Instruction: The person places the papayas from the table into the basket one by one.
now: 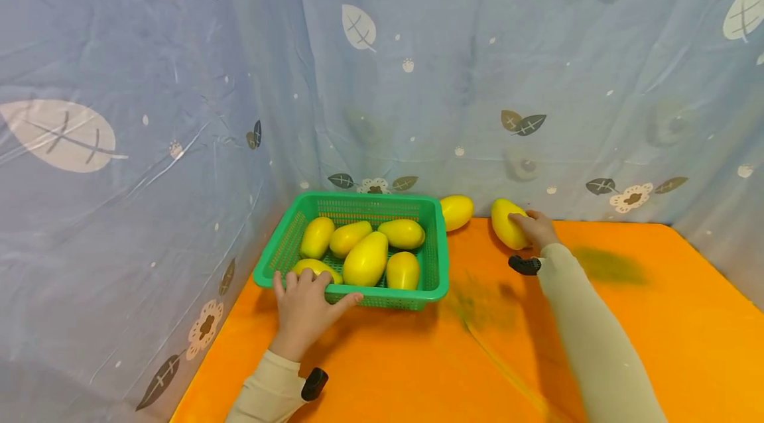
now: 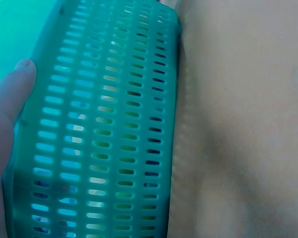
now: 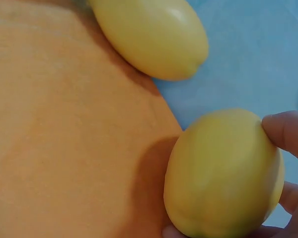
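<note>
A green plastic basket (image 1: 442,260) with slotted walls stands on the orange table and holds several yellow mangoes (image 1: 366,259). My left hand (image 1: 306,309) grips its near rim at the left corner, the fingers over the edge and the thumb along the outside. In the left wrist view, the thumb lies on the rim of the basket (image 2: 92,124). To the right of the basket, my right hand (image 1: 539,229) holds another mango (image 1: 507,224) near the table's back edge. The right wrist view has fingers around this mango (image 3: 223,173), with its rounded end toward the camera.
One loose mango (image 1: 457,212) lies between the basket and my right hand, by the back edge. A blue curtain (image 1: 418,78) with leaf and flower prints hangs behind and at the left. The orange table (image 1: 686,330) extends right, with a dark greenish patch on it.
</note>
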Tool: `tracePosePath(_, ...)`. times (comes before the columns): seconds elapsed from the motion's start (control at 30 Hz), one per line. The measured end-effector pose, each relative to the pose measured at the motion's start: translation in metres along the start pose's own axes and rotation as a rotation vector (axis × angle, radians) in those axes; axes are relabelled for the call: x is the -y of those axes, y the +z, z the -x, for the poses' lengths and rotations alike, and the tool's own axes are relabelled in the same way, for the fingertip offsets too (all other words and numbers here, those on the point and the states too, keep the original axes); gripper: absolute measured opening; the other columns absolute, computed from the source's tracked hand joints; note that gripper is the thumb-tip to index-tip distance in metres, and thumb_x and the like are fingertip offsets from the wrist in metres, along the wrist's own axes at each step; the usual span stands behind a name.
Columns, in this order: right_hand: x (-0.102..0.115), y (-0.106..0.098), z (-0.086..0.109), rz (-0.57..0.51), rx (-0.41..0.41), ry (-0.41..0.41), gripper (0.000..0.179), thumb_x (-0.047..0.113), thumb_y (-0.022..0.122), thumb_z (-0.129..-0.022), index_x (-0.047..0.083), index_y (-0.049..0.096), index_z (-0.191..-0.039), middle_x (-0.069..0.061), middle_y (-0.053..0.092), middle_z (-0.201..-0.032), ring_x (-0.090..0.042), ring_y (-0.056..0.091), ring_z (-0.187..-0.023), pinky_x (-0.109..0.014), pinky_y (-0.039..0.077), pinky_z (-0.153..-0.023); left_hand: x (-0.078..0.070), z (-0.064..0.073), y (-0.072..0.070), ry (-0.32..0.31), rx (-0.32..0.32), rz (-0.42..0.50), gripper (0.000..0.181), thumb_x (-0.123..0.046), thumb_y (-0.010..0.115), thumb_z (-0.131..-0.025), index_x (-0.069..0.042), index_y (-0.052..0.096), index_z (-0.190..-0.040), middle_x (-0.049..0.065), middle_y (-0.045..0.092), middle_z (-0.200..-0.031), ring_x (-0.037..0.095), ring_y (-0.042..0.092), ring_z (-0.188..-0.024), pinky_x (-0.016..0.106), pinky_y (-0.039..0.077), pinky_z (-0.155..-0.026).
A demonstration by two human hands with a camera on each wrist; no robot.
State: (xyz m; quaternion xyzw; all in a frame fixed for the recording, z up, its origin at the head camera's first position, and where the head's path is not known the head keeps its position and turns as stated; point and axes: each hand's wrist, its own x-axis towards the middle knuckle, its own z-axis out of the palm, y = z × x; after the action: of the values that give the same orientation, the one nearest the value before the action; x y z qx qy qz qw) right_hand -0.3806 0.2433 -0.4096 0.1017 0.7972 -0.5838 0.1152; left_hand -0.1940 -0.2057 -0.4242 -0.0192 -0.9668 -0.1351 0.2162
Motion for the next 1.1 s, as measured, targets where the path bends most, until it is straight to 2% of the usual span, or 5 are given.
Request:
tracePosePath(0.33, 0.009, 0.003, 0.018, 0.040, 0.001, -0.055, 0.088, 0.054, 0.048, -0.102, 0.009, 0.004, -0.165, -0.027, 0.013, -0.168, -0.039, 0.045, -0.129, -0.054, 0.053, -0.102, -0.003, 0.003, 0.001, 0.008, 0.014, 0.019, 0.063, -0.071, 0.073, -0.078, -0.012, 0.074, -0.099, 0.014, 0.064, -0.094, 0.044, 0.053, -0.097, 0.076, 0.021, -0.111)
tracePosePath(0.6, 0.082, 0.033, 0.052, -0.008, 0.093, -0.197, 0.084, 0.051, 0.053, -0.102, 0.017, 0.010, -0.166, -0.021, 0.026, -0.164, -0.033, 0.050, -0.124, -0.041, 0.057, -0.090, 0.000, -0.001, -0.003, 0.014, 0.012, 0.014, 0.065, -0.072, 0.073, -0.077, -0.012, 0.074, -0.101, 0.015, 0.064, -0.097, 0.045, 0.052, -0.098, 0.076, 0.019, -0.112)
tracePosePath(0.73, 0.117, 0.069, 0.068, -0.001, 0.169, -0.240, 0.078, 0.045, 0.054, -0.104, 0.017, 0.015, -0.165, -0.021, 0.033, -0.161, -0.032, 0.053, -0.120, -0.035, 0.057, -0.084, 0.005, -0.003, -0.005, 0.005, 0.026, 0.005, 0.065, -0.073, 0.072, -0.078, -0.013, 0.074, -0.102, 0.013, 0.063, -0.096, 0.042, 0.050, -0.097, 0.074, 0.018, -0.113)
tracePosePath(0.83, 0.133, 0.100, 0.076, 0.017, 0.219, -0.246, 0.074, 0.041, 0.056, -0.104, 0.017, 0.019, -0.163, -0.021, 0.037, -0.158, -0.033, 0.057, -0.115, -0.043, 0.058, -0.088, 0.006, -0.003, -0.007, 0.000, 0.032, 0.000, 0.065, -0.073, 0.072, -0.078, -0.013, 0.074, -0.103, 0.014, 0.063, -0.096, 0.043, 0.050, -0.097, 0.074, 0.019, -0.113)
tracePosePath(1.1, 0.128, 0.180, 0.075, 0.074, 0.239, -0.174, 0.071, 0.036, 0.063, -0.101, 0.018, 0.029, -0.161, -0.017, 0.036, -0.161, -0.040, 0.051, -0.134, -0.062, 0.052, -0.102, 0.002, -0.003, -0.005, -0.005, 0.064, 0.009, 0.066, -0.074, 0.070, -0.079, -0.013, 0.074, -0.104, 0.016, 0.065, -0.102, 0.046, 0.052, -0.103, 0.076, 0.017, -0.114)
